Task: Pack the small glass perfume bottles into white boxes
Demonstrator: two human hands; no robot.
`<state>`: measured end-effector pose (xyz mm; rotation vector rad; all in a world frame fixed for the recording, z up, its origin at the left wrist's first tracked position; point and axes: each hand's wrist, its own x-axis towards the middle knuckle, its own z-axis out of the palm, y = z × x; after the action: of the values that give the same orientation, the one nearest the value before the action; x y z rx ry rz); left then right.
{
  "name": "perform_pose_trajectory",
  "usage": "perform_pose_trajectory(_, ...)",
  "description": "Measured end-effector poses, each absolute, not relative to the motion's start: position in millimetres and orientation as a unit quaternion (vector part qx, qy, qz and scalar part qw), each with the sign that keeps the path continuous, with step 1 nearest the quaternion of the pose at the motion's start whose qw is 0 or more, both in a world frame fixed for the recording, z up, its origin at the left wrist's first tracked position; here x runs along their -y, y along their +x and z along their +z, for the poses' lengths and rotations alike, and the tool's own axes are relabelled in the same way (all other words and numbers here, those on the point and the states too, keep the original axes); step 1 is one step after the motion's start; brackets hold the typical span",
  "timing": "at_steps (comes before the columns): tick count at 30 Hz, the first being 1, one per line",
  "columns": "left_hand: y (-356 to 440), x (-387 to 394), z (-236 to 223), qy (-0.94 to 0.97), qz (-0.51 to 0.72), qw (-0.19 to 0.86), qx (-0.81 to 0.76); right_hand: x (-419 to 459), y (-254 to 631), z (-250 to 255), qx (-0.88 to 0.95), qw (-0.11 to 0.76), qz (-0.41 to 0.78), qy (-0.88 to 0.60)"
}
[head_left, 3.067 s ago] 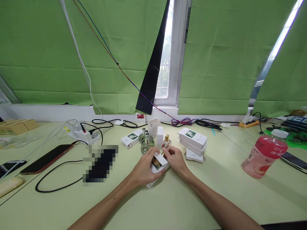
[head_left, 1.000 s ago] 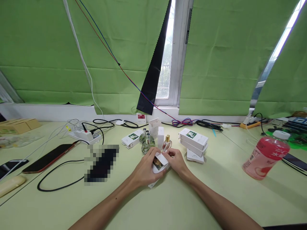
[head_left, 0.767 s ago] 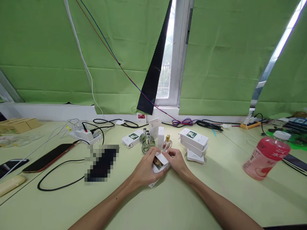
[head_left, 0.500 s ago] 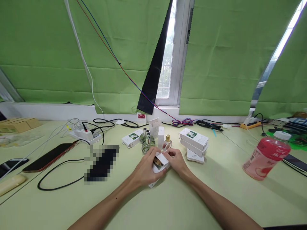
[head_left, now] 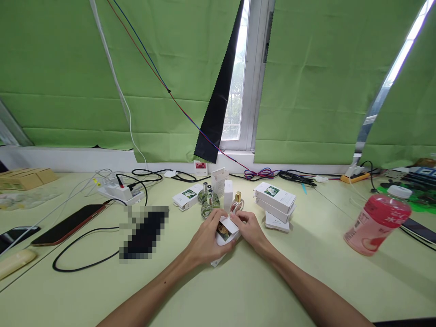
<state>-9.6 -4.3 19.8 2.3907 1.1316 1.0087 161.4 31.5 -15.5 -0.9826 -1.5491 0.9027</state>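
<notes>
My left hand [head_left: 213,236] is wrapped around a small white box [head_left: 223,233] with a dark floral picture on its face. At the box's far end, the bent fingers of my right hand [head_left: 250,227] pinch at its flap. Part of another white box [head_left: 215,262] shows beneath my left hand. Just beyond my fingers stand a gold-capped perfume bottle [head_left: 237,202] and several silver-capped green glass bottles [head_left: 208,206]. An upright white carton [head_left: 228,195] is beside them. What lies inside the held box is hidden.
White boxes [head_left: 275,195] are stacked right of my hands, and another box [head_left: 187,196] lies to the left. A pink drink bottle [head_left: 378,222] stands far right. Phones [head_left: 70,223], cables and a power strip [head_left: 122,193] occupy the left side.
Almost nothing differs. The view has shifted very slightly, while both hands keep their places on the white box.
</notes>
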Motion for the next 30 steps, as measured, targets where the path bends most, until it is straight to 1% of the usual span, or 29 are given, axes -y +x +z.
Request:
perform_pose_trajectory(17,-9.7,4.3,19.7,0.836,0.351,0.157,-0.391,-30.2,160.4,-18.2,0.656,0.53,0.352,-0.407)
perform_pose_trajectory(30,-8.8,4.2,20.1,0.835,0.363,0.153,-0.384,-27.7,161.1,-13.9,0.681,0.506,0.34,-0.405)
